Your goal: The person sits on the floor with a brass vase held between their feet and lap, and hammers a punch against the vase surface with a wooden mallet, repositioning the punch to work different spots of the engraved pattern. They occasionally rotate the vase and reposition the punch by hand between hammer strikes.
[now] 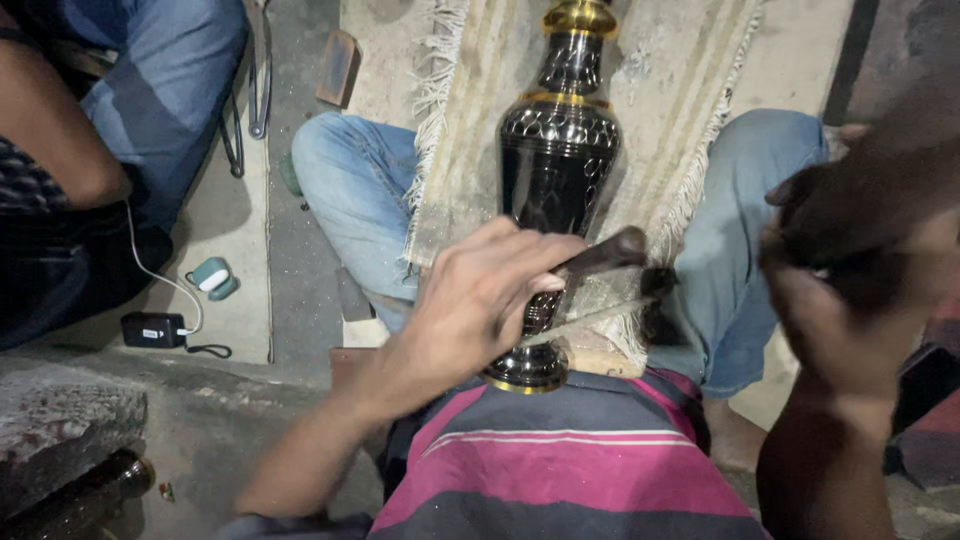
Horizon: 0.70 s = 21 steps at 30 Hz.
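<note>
A tall black vase (557, 165) with engraved patterns and gold bands lies lengthwise on a fringed cloth (470, 120) spread over my lap. My left hand (480, 300) grips the vase's narrow lower stem and holds a dark-handled engraving tool (600, 255) against it. My right hand (860, 260) is raised at the right, blurred, closed around a dark object that I cannot make out. The vase's gold-rimmed foot (525, 375) rests against my striped shirt.
Another person in blue jeans (150, 90) sits at the upper left. A small black device with a white cable (152, 328), a teal earbud case (213, 278), metal tongs (260, 70) and a wooden block (338, 66) lie on the concrete floor. A dark bottle (90, 490) lies lower left.
</note>
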Available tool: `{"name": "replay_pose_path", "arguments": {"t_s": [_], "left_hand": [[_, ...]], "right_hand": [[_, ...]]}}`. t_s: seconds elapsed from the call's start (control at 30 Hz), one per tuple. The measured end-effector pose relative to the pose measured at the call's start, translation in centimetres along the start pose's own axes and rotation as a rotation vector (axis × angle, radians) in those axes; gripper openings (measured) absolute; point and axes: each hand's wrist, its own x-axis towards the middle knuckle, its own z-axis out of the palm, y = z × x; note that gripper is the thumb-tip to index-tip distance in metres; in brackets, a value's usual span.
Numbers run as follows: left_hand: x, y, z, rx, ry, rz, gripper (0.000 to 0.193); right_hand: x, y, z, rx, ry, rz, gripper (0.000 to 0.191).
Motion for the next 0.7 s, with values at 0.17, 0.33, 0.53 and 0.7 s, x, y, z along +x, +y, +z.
{"name": "replay_pose_path", "arguments": {"t_s": [0.17, 0.33, 0.53, 0.7], "left_hand": [[-1.9, 0.8, 2.7, 0.022, 0.309, -0.117, 0.025], [-2.4, 0.8, 3.8, -0.167, 0.438, -0.367, 0.018], [-1.9, 0.6, 3.8, -0.327, 0.520, -0.392, 0.026], [-1.5, 0.9, 4.5, -0.174, 0.543, -0.291, 0.015]], "right_hand": [[2.3, -3.6, -0.1, -0.362, -0.140, -0.125, 0.057], [4.7, -6.1, 0.4, -0.761, -0.370, -0.243, 0.077], [1.0, 1.7, 5.9, 0.211, 0.037, 0.004, 0.060], [0.3, 4.2, 5.6, -0.004, -0.055, 0.093, 0.037]]}}
